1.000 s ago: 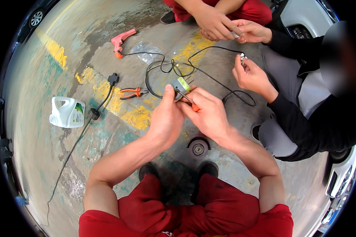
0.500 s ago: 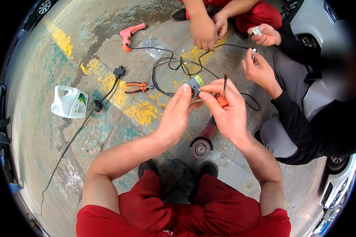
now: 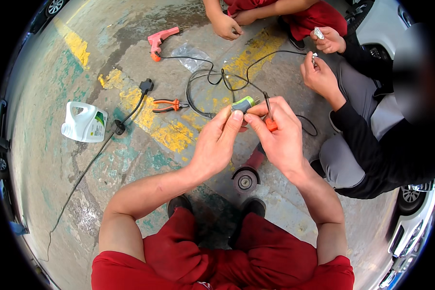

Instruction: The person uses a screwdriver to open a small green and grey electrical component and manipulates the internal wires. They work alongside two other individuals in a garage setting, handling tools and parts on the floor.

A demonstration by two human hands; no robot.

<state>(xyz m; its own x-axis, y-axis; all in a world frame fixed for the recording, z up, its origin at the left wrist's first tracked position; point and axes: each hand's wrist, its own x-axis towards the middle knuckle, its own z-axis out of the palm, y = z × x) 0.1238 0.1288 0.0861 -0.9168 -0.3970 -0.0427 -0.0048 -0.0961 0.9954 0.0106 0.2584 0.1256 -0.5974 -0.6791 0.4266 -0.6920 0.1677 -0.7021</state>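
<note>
A grey and green electrical plug (image 3: 243, 104) with metal prongs is pinched in my left hand (image 3: 213, 142), thumb on top. My right hand (image 3: 282, 140) holds a screwdriver (image 3: 271, 123) with an orange handle, its dark shaft pointing up and away. The right thumb and forefinger also meet at the plug's near side; whether they pinch a small part cannot be made out. Below my hands an angle grinder (image 3: 246, 180) lies on the floor, disc toward me. Orange-handled pliers (image 3: 169, 105) lie to the left of the plug.
Coiled black cable (image 3: 191, 94), a pink hot-air gun (image 3: 158, 42) and a plastic bag (image 3: 191, 55) lie beyond. At left are a white jug (image 3: 84, 123) and a corded black plug (image 3: 146, 87). A person crouches at right holding small pieces; another's hands (image 3: 227, 26) are ahead.
The plug has turned in my hands, its prongs now pointing more to the right. The person ahead has drawn their hands back and to the left.
</note>
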